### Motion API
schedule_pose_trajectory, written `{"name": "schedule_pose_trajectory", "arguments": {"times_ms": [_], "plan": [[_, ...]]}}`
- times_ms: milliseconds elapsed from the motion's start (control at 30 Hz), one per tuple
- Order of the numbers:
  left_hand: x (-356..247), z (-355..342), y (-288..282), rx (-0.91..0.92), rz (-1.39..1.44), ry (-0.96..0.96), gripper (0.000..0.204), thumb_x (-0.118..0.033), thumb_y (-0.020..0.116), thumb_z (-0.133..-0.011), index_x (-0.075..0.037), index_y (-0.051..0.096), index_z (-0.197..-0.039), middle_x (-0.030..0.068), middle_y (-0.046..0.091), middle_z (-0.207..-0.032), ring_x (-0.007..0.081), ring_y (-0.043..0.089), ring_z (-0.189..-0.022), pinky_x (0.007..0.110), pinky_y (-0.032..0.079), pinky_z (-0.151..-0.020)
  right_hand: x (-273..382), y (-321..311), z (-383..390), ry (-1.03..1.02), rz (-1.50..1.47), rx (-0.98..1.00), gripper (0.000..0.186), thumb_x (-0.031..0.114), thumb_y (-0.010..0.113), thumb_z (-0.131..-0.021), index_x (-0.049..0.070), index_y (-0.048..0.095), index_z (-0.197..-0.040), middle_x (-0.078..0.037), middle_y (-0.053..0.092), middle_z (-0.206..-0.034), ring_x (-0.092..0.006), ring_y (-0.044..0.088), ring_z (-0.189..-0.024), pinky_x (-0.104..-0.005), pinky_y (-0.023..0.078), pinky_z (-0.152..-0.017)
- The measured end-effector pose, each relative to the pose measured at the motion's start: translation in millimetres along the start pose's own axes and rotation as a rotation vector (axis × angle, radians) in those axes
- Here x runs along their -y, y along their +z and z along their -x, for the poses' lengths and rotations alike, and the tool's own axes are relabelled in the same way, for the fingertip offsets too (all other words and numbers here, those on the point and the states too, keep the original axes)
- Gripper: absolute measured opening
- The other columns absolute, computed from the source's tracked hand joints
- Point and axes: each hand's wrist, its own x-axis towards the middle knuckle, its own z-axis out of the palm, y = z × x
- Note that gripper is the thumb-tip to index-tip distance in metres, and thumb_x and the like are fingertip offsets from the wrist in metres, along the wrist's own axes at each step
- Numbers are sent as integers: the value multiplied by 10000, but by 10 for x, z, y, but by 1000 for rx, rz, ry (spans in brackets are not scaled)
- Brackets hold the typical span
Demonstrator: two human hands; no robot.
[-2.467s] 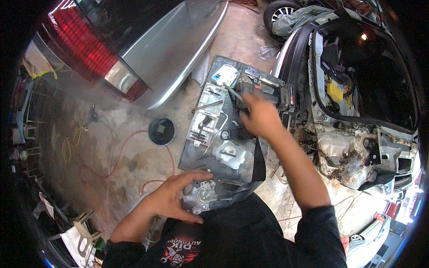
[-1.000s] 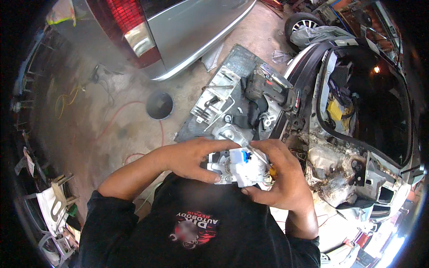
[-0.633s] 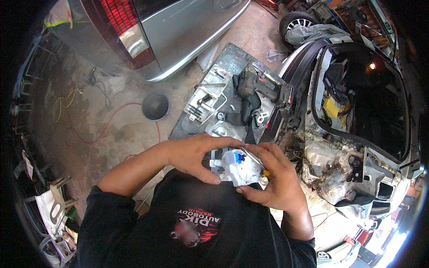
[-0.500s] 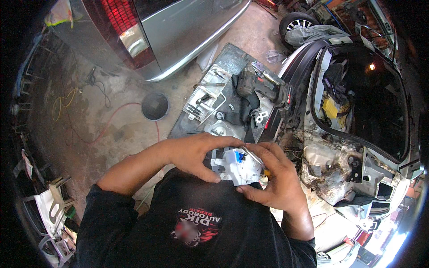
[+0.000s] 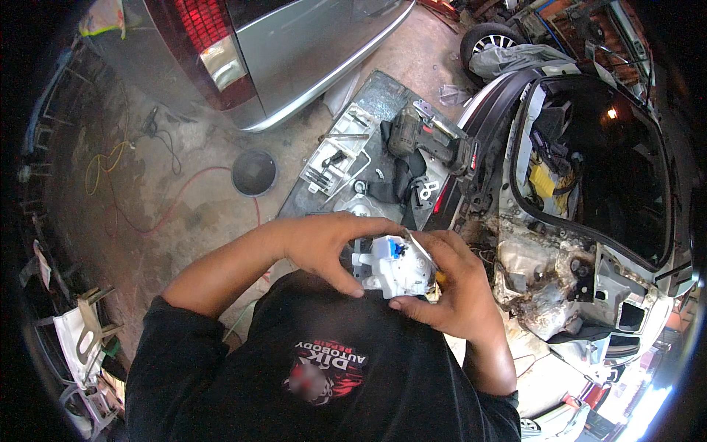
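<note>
I hold a white plastic car-lock actuator with a blue connector in front of my chest. My left hand curves round its left side, fingers along the far edge and thumb near a small metal plate at the lower left. Closed on the other side is my right hand, with its thumb at the near edge and its fingers over the far right edge. The fingers partly hide the part's right end.
Beyond my hands, a dark board bears a cordless power tool, a white plastic panel and a black strap. A dark bucket stands left. A grey vehicle is ahead; a stripped car body is right.
Both hands and the white actuator have shifted slightly upward in the picture, and the part has tilted a little. The grip stays the same.
</note>
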Motion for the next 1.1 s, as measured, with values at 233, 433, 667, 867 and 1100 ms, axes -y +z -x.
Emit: {"name": "schedule_pose_trajectory", "arguments": {"times_ms": [233, 433, 667, 867, 1100], "plan": [[270, -60, 37, 0, 70, -56, 1090, -448, 910, -889, 32, 379, -1712, 256, 581, -1637, 346, 542, -1539, 449, 388, -1293, -216, -188, -17, -21, -93, -28, 903, 213, 1027, -696, 46, 678, -1512, -207, 715, -1365, -374, 707, -1269, -449, 542, -1096], [199, -136, 31, 8, 140, -24, 1069, -458, 906, -866, 3, 423, -1700, 225, 569, -1642, 319, 527, -1537, 443, 380, -1294, -250, -357, -33, -110, -113, 85, 917, 166, 1011, -685, 27, 663, -1522, -222, 661, -1485, -392, 648, -1392, -462, 489, -1195], [156, -161, 90, 7, 216, -71, 1129, -361, 1016, -768, -4, 435, -1667, 164, 610, -1578, 273, 551, -1493, 423, 385, -1286, -348, -454, -129, -226, -120, 237, 968, 126, 965, -688, 48, 594, -1578, -231, 616, -1524, -423, 607, -1435, -485, 481, -1216], [113, -162, 113, 8, 174, -75, 1157, -368, 1030, -744, -10, 436, -1670, 166, 625, -1563, 273, 571, -1477, 417, 408, -1267, -245, -456, -217, -189, -54, 345, 865, 121, 936, -731, 9, 628, -1532, -242, 563, -1566, -423, 597, -1456, -482, 491, -1207], [145, -122, 156, -38, 110, -55, 1154, -411, 1015, -738, -10, 449, -1659, 221, 622, -1546, 328, 585, -1460, 432, 410, -1257, -263, -306, -156, -186, -28, 199, 817, 106, 878, -800, 49, 582, -1558, -248, 571, -1521, -463, 604, -1414, -475, 510, -1179]]}}
